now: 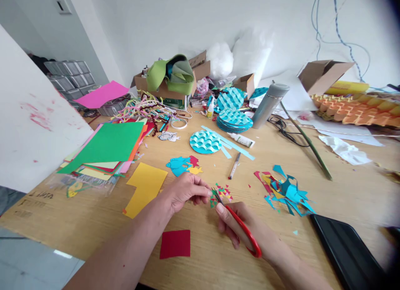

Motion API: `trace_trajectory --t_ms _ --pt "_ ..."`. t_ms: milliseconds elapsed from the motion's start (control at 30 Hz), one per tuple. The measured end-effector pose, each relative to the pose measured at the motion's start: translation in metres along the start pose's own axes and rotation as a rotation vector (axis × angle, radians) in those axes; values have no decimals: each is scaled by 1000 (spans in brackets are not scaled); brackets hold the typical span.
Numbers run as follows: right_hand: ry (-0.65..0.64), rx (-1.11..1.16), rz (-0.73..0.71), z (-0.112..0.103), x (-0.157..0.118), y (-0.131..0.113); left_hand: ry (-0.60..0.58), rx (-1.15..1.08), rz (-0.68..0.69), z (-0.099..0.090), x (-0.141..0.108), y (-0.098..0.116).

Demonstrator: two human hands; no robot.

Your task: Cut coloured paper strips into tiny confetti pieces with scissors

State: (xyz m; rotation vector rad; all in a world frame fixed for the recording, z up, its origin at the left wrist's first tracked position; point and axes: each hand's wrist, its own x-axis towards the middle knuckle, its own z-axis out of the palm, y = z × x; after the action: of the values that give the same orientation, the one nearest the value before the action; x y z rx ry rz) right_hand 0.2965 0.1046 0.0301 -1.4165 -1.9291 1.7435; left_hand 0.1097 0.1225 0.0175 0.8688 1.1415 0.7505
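My right hand (pixel 233 223) grips red-handled scissors (pixel 242 227), their blades slightly apart and pointing up and left. Close to the blade tips, my left hand (pixel 189 190) is pinched, with a small scrap of green paper (pixel 213 193) at its fingertips. Under and behind the blades lies a scatter of tiny red, green and yellow paper bits (pixel 225 192). A dark red paper rectangle (pixel 175 244) lies in front of my left hand. Left of that hand is a notched yellow sheet (pixel 146 186). Just beyond it are blue, red and yellow paper fish (pixel 179 166).
Blue and red offcuts (pixel 289 192) and a black tablet-like device (pixel 346 248) lie at right. A pen (pixel 234 166), glue bottle (pixel 241 140) and wavy blue paper disc (pixel 204 141) are ahead. Coloured sheets (pixel 109 144) are stacked left; a grey flask (pixel 270 104) stands behind.
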Motion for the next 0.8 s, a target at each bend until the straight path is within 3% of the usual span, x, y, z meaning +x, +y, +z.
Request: trace_trajectory --t_ms 800 --pt "-5 -7 19 -1 1 4 -5 -12 -8 0 0 3"
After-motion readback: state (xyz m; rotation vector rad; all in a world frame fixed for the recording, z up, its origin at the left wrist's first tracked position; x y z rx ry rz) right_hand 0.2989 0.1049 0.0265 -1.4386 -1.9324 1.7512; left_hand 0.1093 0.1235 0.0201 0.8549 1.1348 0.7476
